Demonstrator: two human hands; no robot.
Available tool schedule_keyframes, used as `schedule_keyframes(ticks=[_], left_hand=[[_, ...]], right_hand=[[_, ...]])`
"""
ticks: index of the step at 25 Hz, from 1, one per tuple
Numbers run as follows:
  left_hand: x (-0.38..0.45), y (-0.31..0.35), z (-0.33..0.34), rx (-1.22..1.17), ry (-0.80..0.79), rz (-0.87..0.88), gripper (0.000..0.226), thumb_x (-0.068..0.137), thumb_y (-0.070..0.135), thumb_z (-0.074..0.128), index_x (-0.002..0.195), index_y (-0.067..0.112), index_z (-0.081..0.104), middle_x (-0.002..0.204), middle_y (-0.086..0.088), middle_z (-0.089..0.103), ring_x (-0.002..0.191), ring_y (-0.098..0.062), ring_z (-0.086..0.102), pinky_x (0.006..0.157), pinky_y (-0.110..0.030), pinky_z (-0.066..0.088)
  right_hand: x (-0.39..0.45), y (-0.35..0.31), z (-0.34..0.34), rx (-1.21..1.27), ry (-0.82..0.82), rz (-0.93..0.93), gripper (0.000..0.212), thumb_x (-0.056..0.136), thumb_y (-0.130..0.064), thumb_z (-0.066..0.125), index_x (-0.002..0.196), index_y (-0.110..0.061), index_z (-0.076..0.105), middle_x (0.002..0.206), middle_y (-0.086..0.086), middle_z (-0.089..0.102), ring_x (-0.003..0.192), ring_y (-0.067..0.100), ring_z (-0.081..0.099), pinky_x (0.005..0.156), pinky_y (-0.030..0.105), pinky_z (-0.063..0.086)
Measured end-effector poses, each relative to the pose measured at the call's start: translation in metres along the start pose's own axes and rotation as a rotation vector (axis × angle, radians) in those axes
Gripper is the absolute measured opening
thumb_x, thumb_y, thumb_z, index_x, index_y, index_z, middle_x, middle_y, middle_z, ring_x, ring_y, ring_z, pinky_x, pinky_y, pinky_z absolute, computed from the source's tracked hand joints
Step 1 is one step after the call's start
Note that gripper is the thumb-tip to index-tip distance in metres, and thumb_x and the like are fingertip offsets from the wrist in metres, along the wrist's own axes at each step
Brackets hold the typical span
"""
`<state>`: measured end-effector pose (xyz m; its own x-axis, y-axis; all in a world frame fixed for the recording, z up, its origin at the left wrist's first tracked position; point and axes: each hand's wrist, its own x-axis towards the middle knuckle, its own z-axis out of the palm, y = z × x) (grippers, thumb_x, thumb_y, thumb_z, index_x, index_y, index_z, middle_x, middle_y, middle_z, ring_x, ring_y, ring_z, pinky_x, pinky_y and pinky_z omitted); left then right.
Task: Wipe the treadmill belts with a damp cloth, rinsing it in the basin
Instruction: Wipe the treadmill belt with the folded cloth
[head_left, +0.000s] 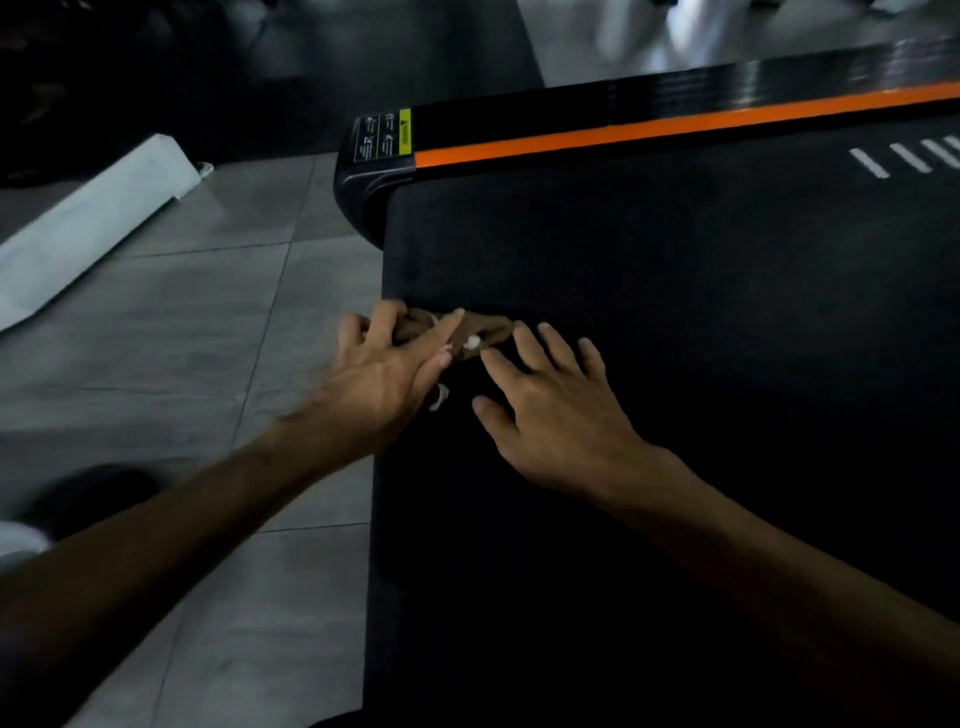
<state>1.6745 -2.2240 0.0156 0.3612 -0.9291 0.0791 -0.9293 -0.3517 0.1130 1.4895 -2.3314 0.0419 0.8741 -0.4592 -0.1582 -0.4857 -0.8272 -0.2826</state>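
Both forearms reach over the belt edge, hands meeting on the cloth.

We see our left hand (387, 371) w/ fingers curled round a small brown cloth (467, 332) bunched at the near-left edge of the black treadmill belt (675, 312); grip looks narrow, cloth mostly hidden under the fingers, frame blurred. Right hand (553, 410) lies just right of the grip, fingers spread & straight, tips touching the cloth's right end, palm over the belt. Beyond the grip: orange stripe (675, 124) along the side rail, yellow warning label (404, 132) at its corner. Left of the grip: grey tiled floor (182, 338), white board (93, 223) lying well apart.
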Motion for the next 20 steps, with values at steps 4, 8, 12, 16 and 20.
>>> schedule_keyframes(ticks=[4,8,12,16,20], left_hand=[[0.059,-0.019,0.005,0.078,0.071,-0.02,0.057,0.099,0.055,0.014,0.152,0.036,0.024,0.136,-0.013,0.04,0.118,-0.033,0.037,0.096,-0.04,0.025],[0.131,-0.028,-0.002,0.12,0.039,-0.23,0.048,0.105,0.038,0.026,0.152,0.032,0.023,0.14,-0.02,0.028,0.12,-0.036,0.032,0.1,-0.042,0.025],[0.172,-0.034,-0.014,0.082,-0.04,-0.377,0.047,0.106,0.039,0.023,0.152,0.034,0.02,0.149,-0.021,0.018,0.131,-0.043,0.025,0.108,-0.047,0.023],[0.18,-0.027,-0.021,0.013,0.028,-0.41,0.039,0.104,0.032,0.034,0.142,0.022,0.036,0.142,-0.021,0.03,0.128,-0.042,0.031,0.106,-0.05,0.029],[0.099,-0.034,-0.014,-0.22,0.146,-0.16,0.024,0.1,0.029,0.044,0.12,0.016,0.051,0.113,-0.015,0.05,0.1,-0.032,0.054,0.082,-0.037,0.041]], right_hand=[[0.016,0.006,-0.002,0.029,-0.024,-0.039,0.06,0.102,-0.053,0.027,0.155,-0.034,0.009,0.165,0.003,-0.006,0.15,0.026,-0.011,0.12,0.049,-0.007],[0.012,0.009,0.007,0.003,0.002,-0.05,0.061,0.101,-0.055,0.021,0.155,-0.037,-0.002,0.164,-0.002,-0.015,0.149,0.021,-0.02,0.12,0.045,-0.013],[0.012,0.008,0.012,-0.011,0.021,-0.043,0.062,0.1,-0.056,0.015,0.155,-0.036,-0.009,0.162,-0.001,-0.021,0.147,0.021,-0.026,0.119,0.046,-0.016],[0.014,0.009,0.016,-0.012,0.009,-0.048,0.063,0.099,-0.057,0.011,0.154,-0.036,-0.01,0.162,-0.001,-0.023,0.147,0.021,-0.026,0.118,0.046,-0.017],[0.015,0.011,0.013,-0.017,0.037,-0.058,0.065,0.097,-0.058,0.012,0.155,-0.036,-0.006,0.163,0.0,-0.017,0.149,0.022,-0.021,0.118,0.045,-0.016]])
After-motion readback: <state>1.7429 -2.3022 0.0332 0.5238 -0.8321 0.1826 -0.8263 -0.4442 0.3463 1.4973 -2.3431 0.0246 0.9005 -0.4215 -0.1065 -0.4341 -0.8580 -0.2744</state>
